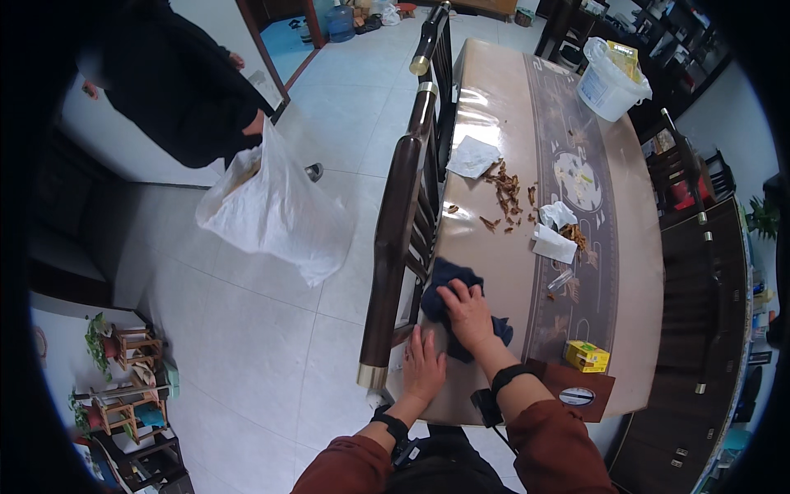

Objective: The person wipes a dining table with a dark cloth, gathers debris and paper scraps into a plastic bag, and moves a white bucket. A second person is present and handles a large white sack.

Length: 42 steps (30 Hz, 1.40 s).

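Note:
My right hand [469, 315] presses on a dark blue cloth [444, 275], which lies bunched on the dining table [506, 259] beside a wooden chair back. Flat on the table's near left corner rests my left hand [424, 365], fingers spread and nothing in it. Farther up the table, brown food scraps [507, 190] that look like bones are scattered near a white paper sheet [474, 157]. Crumpled tissues [555, 241] partly cover another small heap of scraps [575, 236]. A small clear plastic piece [560, 280] lies nearby.
Dark wooden chairs [395, 247] line the table's left edge. A yellow box [586, 356] and a brown tissue box [577, 395] stand near right; a lined white bucket [611, 86] is at the far end. To the left, a person [179, 80] holds a large white bag [278, 210].

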Tool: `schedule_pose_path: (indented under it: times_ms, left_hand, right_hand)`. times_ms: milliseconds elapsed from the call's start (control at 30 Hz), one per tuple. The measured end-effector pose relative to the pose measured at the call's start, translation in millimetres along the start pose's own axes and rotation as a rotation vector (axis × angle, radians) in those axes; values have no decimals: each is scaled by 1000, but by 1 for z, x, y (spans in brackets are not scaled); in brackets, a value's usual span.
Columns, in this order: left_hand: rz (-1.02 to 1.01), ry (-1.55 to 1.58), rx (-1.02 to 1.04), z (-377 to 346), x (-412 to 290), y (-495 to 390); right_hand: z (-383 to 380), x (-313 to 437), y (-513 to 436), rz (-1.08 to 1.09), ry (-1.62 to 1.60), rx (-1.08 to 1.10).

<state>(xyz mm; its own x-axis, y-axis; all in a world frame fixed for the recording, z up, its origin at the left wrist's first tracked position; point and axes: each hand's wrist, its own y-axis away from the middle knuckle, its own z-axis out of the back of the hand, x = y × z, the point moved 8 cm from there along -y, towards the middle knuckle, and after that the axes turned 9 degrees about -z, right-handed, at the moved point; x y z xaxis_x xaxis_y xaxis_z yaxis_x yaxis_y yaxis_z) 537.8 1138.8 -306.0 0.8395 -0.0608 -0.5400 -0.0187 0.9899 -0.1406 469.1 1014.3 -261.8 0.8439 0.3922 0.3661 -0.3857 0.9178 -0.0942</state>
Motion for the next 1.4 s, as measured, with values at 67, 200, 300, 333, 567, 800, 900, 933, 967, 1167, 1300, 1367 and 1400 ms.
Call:
schedule_pose_path:
  times_ms: [67,200,300,333,567,800,900,933,967,1167,1300,1367,1400]
  left_hand:
    - [-2,-4,19,2,0,-2]
    - [4,-16,43,0,0,-3]
    - [-7,-8,29,-1,1,-2]
    - [-12,-2,17,0,1,-1]
    - [0,-25,38,0,0,0]
    - [-7,-74,3,1,-2,-1]
    - [1,-48,12,1,-2,0]
    - [2,-43,13,1,-2,-1]
    - [2,-41,8,2,-2,-2]
    - [15,-10,42,3,0,-4]
    - [-4,-14,24,5,-1,-5]
    - [-10,-7,7,6,-2,-5]
    - [-5,-7,31,5,-1,-5]
  right_hand:
    - [3,-19,-26,-59,19,-62]
    - [9,-83,-85,-245,39,-156]
    - [23,-130,-119,-351,38,-269]
    - [29,-149,-126,-436,1,-258]
    - [108,-128,-88,-323,-376,-603]
    - [6,5,-42,-96,56,-48]
    - [-4,2,-63,-109,85,-99]
    - [-7,-4,-77,-139,87,-76]
    - [-8,-9,-91,-167,92,-67]
    - [-10,-24,-141,-322,126,-21]
    - [-4,-59,-181,-440,141,-61]
    - [3,-90,-195,-536,144,-89]
    - [7,-106,-199,-572,144,-82]
